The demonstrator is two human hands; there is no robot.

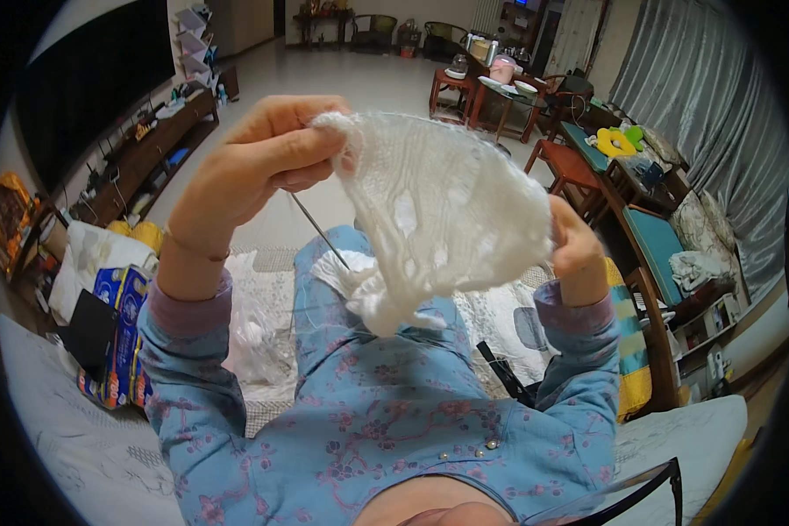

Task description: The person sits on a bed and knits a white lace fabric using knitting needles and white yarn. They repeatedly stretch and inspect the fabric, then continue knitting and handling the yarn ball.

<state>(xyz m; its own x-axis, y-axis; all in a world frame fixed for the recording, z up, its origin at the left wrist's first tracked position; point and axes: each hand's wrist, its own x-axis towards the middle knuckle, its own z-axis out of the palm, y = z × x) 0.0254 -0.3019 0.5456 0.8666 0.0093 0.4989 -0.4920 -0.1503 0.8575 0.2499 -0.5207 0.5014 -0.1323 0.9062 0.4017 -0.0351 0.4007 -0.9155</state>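
A piece of white openwork knitting is stretched in the air between my two hands, above my lap. My left hand pinches its upper left corner between thumb and fingers. The right edge is gripped by my right hand, whose fingers are partly hidden behind the fabric. From below my left hand a thin metal knitting needle slants down toward my lap. The knitting's lower part hangs gathered in white folds over my thighs. Whether stitches sit on the needle cannot be made out.
On the seat to the left lie a clear plastic bag and a blue printed package with a dark flat object against it. A black strap lies to the right. Farther off stand a red wooden stool and a glass-topped table.
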